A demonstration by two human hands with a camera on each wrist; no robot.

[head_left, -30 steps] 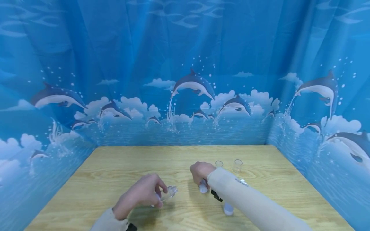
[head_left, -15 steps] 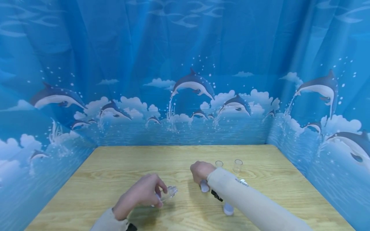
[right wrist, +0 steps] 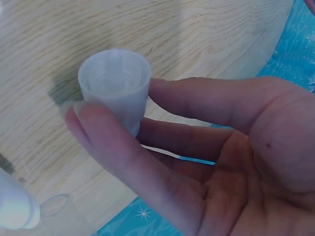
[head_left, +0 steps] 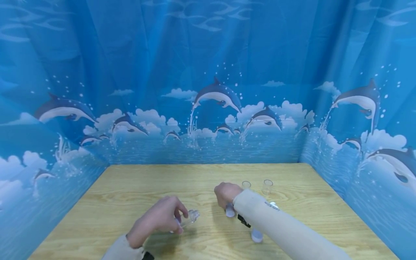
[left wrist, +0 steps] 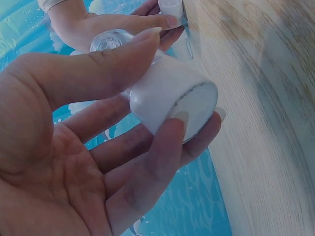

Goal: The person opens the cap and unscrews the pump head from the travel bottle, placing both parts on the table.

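Observation:
My left hand (head_left: pixel 164 215) grips a small bottle (left wrist: pixel 172 93) between thumb and fingers. The bottle has a white lower part and a clear neck (head_left: pixel 194 215), which points right and slightly up in the head view. Its middle is partly hidden by the fingers. To the right, my right hand (head_left: pixel 226 193) pinches a white hollow cap (right wrist: pixel 115 78) by its sides. In the right wrist view the cap's round opening faces the camera, with an inner ring showing. The two pieces are apart, both low over the table.
Two clear cylindrical covers (head_left: pixel 268 187) stand on the wooden table (head_left: pixel 156 177) beyond the right forearm. A white container (head_left: pixel 256 235) lies partly under the right sleeve, and another white piece (head_left: pixel 274 204) shows behind it. Blue dolphin curtains (head_left: pixel 208 144) enclose the table's back and sides.
The white cap has turned slightly in my right hand's fingers and shifted a little rightward. My left hand with the bottle stays nearly still.

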